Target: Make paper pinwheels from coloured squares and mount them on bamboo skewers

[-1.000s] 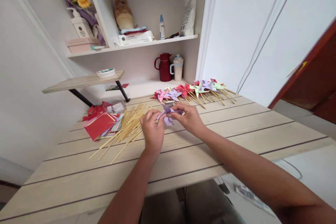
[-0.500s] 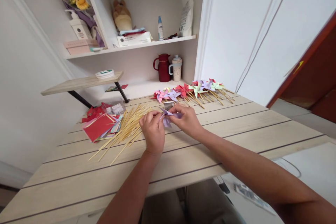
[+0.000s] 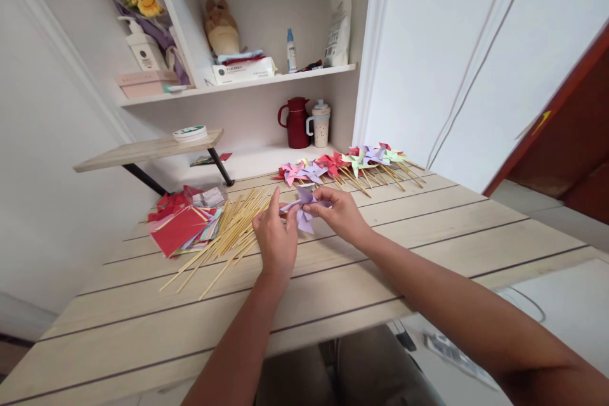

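A purple paper pinwheel is held between my two hands above the table. My left hand grips its left side with thumb and other fingers, while the index finger points up. My right hand pinches the pinwheel near its centre and right blade. Just behind it, a small box is mostly hidden. Left of my left hand lies a loose heap of thin wooden sticks. Beyond my hands, several finished pinwheels on sticks lie in a row, in red, pink, purple and pale green.
Coloured paper squares and a clear plastic packet lie at the left, near a small wooden riser. A red jug and a lidded cup stand at the back under the shelf.
My left index finger has lifted from the paper and now points up. The purple pinwheel has turned to show more of its blades. My right hand stays almost in place.
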### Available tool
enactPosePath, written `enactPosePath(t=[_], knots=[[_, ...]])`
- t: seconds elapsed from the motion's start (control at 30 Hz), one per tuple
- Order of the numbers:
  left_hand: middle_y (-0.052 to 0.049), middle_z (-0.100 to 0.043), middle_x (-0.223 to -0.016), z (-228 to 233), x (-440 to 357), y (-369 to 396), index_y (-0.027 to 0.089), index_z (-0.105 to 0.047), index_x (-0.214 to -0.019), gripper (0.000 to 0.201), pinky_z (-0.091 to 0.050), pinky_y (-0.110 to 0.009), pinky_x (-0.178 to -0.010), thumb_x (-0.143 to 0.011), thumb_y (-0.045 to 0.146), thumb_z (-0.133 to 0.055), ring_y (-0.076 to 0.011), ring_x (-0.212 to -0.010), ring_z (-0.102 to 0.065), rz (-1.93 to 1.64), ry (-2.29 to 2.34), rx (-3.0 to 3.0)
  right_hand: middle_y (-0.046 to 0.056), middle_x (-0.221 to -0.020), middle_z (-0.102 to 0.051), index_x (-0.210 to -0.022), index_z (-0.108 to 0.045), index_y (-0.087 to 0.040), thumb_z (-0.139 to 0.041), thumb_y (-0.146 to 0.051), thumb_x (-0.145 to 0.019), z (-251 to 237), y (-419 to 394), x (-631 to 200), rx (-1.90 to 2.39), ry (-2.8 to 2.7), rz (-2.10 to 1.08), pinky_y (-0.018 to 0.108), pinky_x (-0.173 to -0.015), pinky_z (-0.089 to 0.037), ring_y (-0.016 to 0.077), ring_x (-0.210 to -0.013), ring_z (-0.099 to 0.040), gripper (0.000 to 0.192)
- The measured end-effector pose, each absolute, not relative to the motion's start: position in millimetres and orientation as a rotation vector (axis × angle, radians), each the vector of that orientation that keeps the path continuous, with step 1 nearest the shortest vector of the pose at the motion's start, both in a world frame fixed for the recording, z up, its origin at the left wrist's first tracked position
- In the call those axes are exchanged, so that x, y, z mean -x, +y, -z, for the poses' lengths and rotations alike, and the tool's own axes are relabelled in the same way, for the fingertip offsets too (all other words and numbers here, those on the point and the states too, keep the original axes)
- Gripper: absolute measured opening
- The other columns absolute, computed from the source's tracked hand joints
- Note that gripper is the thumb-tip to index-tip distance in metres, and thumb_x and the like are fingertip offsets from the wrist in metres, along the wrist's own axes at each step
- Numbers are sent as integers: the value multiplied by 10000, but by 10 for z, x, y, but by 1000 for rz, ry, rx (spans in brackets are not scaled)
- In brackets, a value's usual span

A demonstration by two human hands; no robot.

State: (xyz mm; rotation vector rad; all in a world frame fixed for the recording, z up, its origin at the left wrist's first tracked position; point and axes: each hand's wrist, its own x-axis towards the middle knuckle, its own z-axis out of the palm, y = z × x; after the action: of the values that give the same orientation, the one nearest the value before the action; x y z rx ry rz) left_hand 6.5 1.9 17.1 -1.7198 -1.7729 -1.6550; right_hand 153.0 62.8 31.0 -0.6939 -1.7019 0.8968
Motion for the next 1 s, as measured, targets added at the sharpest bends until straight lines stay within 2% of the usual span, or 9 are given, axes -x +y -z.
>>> enactPosePath(t=[0.07, 0.23, 0.33, 0.43, 0.53, 0.7, 0.87, 1.0], knots=[[-66, -767, -899, -168, -64, 17, 225, -541, -1417, 504, -425, -469, -953, -942, 377, -612, -243, -868, -693, 1643, -1798, 1703, -15, -691, -657, -742, -679, -191, -772, -379, -761, -304, 639, -1534, 697, -1681, -918, 281, -654, -438, 152, -661, -568, 210], [-90, -762, -1030, -183, -46, 11, 234, -564, -1376, 414, -397, -477, -992, -984, 364, -548, -251, -994, -684, 1632, -1715, 1724, -4, -719, -684, -774, -692, -193, -761, -354, -789, -288, 661, -1558, 701, -1669, -880, 289, -658, -463, 160, -672, -601, 175], [-110, -739, -1134, -205, -37, 2, 239, -598, -1322, 375, -384, -467, -1017, -968, 364, -588, -261, -1098, -658, 1590, -1591, 1722, 17, -761, -704, -797, -710, -211, -728, -297, -830, -289, 651, -1577, 653, -1708, -652, 306, -668, -481, 177, -711, -610, 94], [-120, -715, -1186, -237, -37, -18, 236, -653, -1213, 300, -377, -459, -1028, -932, 342, -650, -270, -1144, -635, 1507, -1465, 1727, 36, -772, -703, -806, -720, -235, -687, -237, -865, -298, 636, -1593, 549, -1729, -344, 373, -775, -511, 211, -780, -622, 67], [-93, -726, -1129, -266, -48, -43, 254, -692, -1091, 189, -382, -456, -1019, -908, 299, -683, -260, -1085, -649, 1459, -1395, 1761, 38, -766, -701, -824, -728, -258, -658, -208, -888, -311, 621, -1601, 462, -1732, -165, 452, -908, -505, 234, -831, -638, 107], [-45, -733, -979, -286, -65, -71, 263, -703, -972, 79, -386, -447, -1010, -898, 241, -688, -229, -953, -666, 1452, -1321, 1787, 26, -762, -705, -856, -727, -273, -615, -178, -902, -346, 595, -1615, 425, -1746, -52, 478, -929, -513, 226, -802, -651, 155], [-37, -717, -957, -280, -61, -90, 254, -692, -1003, 167, -405, -406, -957, -897, 137, -639, -212, -935, -660, 1462, -1295, 1813, 11, -761, -719, -876, -708, -277, -594, -105, -889, -395, 562, -1641, 313, -1778, 93, 468, -932, -509, 212, -792, -660, 207], [-33, -722, -941, -268, -52, -92, 257, -699, -987, 159, -411, -404, -943, -902, 142, -627, -209, -915, -664, 1463, -1269, 1812, 4, -778, -734, -892, -703, -291, -589, -109, -896, -405, 543, -1650, 321, -1785, 149, 474, -961, -493, 210, -789, -662, 215]])
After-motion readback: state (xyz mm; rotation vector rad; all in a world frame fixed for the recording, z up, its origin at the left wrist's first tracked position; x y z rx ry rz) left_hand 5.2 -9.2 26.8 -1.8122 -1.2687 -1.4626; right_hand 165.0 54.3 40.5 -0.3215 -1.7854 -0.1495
